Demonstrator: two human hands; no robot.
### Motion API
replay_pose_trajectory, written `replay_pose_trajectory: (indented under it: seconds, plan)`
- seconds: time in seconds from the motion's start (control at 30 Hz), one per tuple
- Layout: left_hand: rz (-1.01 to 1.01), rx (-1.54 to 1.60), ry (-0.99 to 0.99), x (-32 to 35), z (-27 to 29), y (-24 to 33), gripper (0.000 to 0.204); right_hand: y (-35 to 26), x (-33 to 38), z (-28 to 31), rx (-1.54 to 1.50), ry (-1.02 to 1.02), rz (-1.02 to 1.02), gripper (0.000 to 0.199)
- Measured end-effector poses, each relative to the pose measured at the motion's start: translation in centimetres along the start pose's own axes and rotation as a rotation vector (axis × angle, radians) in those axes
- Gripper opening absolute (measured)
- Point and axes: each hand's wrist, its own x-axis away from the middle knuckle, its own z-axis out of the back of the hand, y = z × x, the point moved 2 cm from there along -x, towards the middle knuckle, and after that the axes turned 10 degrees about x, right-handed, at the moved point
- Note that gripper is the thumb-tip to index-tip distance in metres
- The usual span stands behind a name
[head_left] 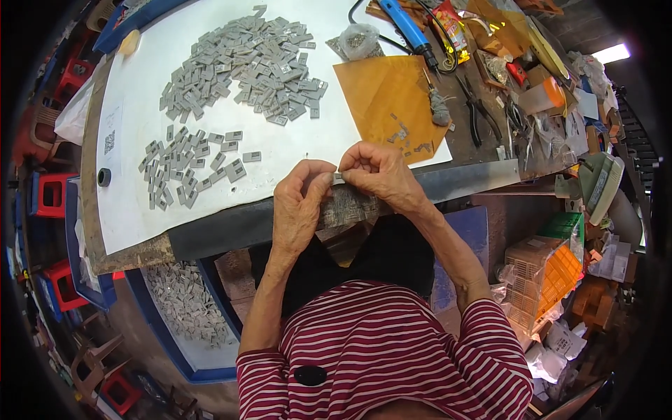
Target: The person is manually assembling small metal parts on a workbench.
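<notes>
- Head view: my left hand [299, 203] and right hand [381, 175] meet at the near edge of the counter [210, 227], fingertips pressed together, both pinching one small grey piece [339, 178] between them.
- That piece sits just above the counter's dark front edge, over my lap; most of it is hidden by my fingers, so I cannot tell its exact shape.
- I judge it light, stiff and flat, easy to drop; best taken by its thin edges with thumb and forefinger, as I hold it.
- On the white sheet [301, 147] lie two groups of like grey pieces: a large heap [245, 59] far off, too many to count, and a smaller scatter [189, 164] of some forty, nearer my left.
- One orange sheet [388, 98] carries a few loose bits; one blue-handled tool [413, 28] and one pair of pliers [479, 108] lie beyond it.
- Below the counter, one blue tray [185, 301] holds more grey pieces.
</notes>
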Motion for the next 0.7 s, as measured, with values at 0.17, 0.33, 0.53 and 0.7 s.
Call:
replay_pose_trajectory:
  seconds: [0.17,0.33,0.53,0.7]
  plan:
    - [0.018,0.056,0.009,0.0,0.3,-0.2,0.014,-0.1,-0.1,-0.3,-0.015,-0.017,-0.001,0.007]
    - [0.042,0.123,0.018,0.0,0.2,-0.4,0.014,0.6,-0.1,-1.0,-0.167,0.005,-0.022,0.007]
    - [0.044,0.149,0.06,0.1,0.1,-0.4,0.013,0.6,0.3,-1.6,-0.204,0.071,-0.007,0.008]
    - [0.023,0.152,0.098,0.2,0.0,-0.5,0.013,0.7,0.3,-1.9,-0.288,0.106,-0.021,0.007]
